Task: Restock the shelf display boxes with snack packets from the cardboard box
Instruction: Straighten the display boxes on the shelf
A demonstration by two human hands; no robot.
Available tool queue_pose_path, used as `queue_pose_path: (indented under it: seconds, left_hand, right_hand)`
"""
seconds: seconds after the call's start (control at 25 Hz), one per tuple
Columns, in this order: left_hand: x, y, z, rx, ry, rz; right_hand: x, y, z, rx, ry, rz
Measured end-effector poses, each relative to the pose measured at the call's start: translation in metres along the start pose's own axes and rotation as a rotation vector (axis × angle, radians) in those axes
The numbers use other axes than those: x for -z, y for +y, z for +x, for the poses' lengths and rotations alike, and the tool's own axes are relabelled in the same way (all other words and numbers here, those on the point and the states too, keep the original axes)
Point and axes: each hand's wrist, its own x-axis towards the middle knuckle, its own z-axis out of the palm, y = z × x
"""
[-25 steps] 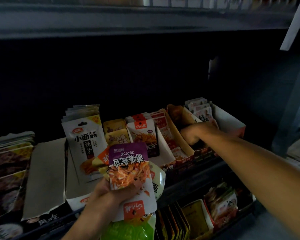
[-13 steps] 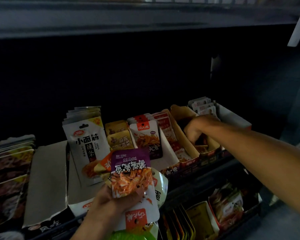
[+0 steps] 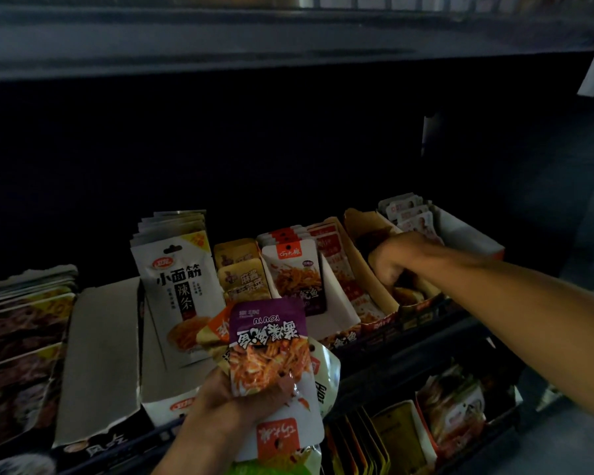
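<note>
My left hand (image 3: 230, 402) grips a bunch of snack packets (image 3: 271, 351) upside down in front of the shelf, a purple-topped one foremost. My right hand (image 3: 395, 258) reaches down into a brown cardboard display box (image 3: 360, 241) on the shelf, fingers curled inside it; what they hold is hidden. Other display boxes stand alongside: white packets with black lettering (image 3: 175, 279), yellow packets (image 3: 240, 272), orange-topped packets (image 3: 294, 269) and pale packets (image 3: 408, 214) in a white box at the right. The cardboard supply box is not in view.
An upper shelf board (image 3: 254, 39) overhangs the dark bay. Dark packets (image 3: 21, 330) are stacked at the far left beside a torn white box flap (image 3: 100, 354). A lower shelf holds yellow packets (image 3: 395, 437) and red packets (image 3: 453, 409).
My right hand has pushed deeper and lower into the brown display box. My left hand has kept holding the bunch of packets, shifting only slightly.
</note>
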Motion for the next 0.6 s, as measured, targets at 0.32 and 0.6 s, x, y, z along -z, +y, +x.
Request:
queue_pose_path:
  seconds: [0.32, 0.6]
  left_hand:
    - [0.007, -0.012, 0.007, -0.018, -0.075, 0.011]
    - [0.007, -0.011, 0.002, -0.030, -0.053, 0.026]
  right_hand:
    - [0.006, 0.033, -0.005, 0.095, -0.022, 0.448]
    - [0.001, 0.041, -0.003, 0.050, 0.435, 0.354]
